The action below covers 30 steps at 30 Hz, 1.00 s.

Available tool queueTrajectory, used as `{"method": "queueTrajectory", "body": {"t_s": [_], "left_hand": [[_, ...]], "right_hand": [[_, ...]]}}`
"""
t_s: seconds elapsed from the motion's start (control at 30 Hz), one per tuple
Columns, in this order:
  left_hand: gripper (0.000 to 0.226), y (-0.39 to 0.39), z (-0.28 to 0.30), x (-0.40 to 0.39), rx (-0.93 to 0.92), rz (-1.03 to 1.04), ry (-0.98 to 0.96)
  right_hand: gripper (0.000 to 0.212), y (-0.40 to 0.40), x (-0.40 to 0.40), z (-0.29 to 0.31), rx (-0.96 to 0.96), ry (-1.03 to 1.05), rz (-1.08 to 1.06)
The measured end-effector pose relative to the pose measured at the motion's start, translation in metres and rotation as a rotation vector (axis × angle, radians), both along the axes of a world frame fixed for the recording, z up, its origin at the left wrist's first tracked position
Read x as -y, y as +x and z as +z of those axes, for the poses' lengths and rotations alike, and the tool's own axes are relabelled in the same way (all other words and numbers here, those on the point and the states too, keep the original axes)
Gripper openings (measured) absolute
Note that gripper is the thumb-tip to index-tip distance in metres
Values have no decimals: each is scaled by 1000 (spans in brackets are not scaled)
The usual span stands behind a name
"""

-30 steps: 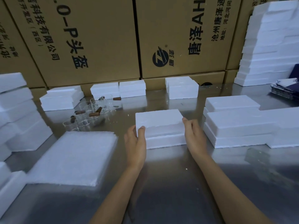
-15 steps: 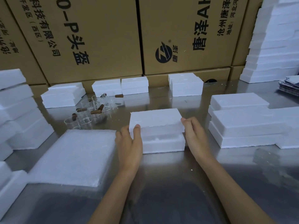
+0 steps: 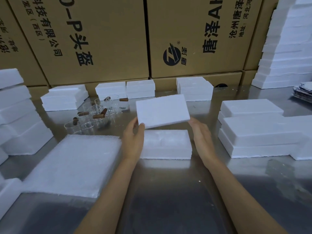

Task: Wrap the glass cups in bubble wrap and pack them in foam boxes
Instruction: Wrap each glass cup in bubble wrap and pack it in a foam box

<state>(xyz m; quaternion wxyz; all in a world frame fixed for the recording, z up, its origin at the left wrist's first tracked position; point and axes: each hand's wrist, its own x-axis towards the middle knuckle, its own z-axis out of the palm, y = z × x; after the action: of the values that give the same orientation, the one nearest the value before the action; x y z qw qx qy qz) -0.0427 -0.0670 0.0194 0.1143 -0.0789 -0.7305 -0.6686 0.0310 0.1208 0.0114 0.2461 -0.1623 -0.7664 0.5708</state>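
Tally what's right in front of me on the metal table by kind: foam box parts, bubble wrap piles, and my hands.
Flat white foam lid, lifted: 1
Open white foam box base: 1
Pile of white bubble wrap sheets: 1
Bare hands: 2, left hand, right hand
Total: 5

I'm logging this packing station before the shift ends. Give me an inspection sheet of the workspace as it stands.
Surface: metal table, shiny, with white crumbs.
Job's things: foam lid lifted and tilted above open foam box base; glass cups unwrapped, back left; bubble wrap stack front left.
Clutter: brown stoppers among the cups; dark printed sheets far right.
Grippers: left hand grips the lid's corner; right hand open beside it.
Cables: nothing seen.
Surroundings: cardboard cartons behind; foam box stacks on both sides.
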Motion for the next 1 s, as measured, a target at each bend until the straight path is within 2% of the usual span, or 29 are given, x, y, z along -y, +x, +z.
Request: {"method": "queueTrajectory", "body": {"t_s": [0.03, 0.13, 0.23, 0.33, 0.43, 0.57, 0.7, 0.83, 1.0], "left_hand": [[29, -5, 2, -1, 27, -9, 29], [29, -19, 2, -1, 139, -31, 116], [21, -28, -2, 5, 241, -27, 137], [17, -33, -5, 12, 282, -16, 110], [14, -35, -8, 12, 293, 17, 11], [26, -33, -10, 10, 282, 42, -88], [26, -34, -11, 11, 280, 55, -53], [26, -32, -10, 9, 258, 75, -51], [26, -32, 3, 11, 69, 117, -127]], "right_hand": [[36, -2, 0, 0, 37, 30, -1], [35, -7, 1, 2, 109, 99, 0], [62, -14, -2, -1, 175, 139, -7], [75, -19, -3, -1, 268, 167, -10], [82, -19, -5, 0, 293, 110, -25], [76, -18, -6, 2, 292, 5, 21], [68, -18, -8, 4, 294, -53, -13], [75, -21, -6, 1, 239, -60, -89], [56, -26, -13, -6, 85, -136, -193]]}}
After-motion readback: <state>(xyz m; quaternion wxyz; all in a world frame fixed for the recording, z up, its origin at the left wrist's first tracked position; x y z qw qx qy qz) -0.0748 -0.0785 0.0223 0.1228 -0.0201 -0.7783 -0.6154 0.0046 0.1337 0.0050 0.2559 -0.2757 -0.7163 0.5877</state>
